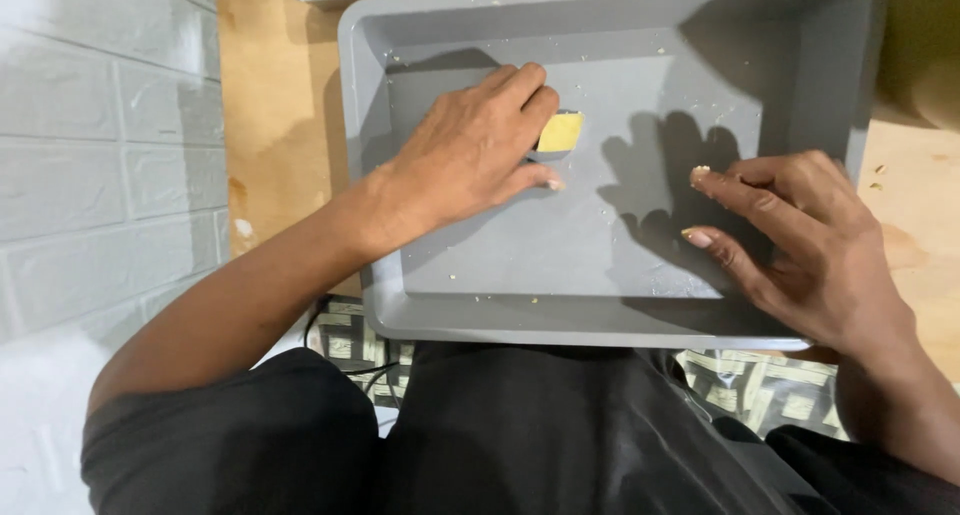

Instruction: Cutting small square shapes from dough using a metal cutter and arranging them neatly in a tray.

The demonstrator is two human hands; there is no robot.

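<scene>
Left hand: fingers curled, apparently pinching the yellow piece at tray centre.
Right hand: fingers spread, empty, at 4 o'clock.
Grey tray: open floor between hands.

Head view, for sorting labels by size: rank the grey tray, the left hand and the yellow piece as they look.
1. grey tray
2. left hand, nearer the camera, so its look is flattered
3. yellow piece
</scene>
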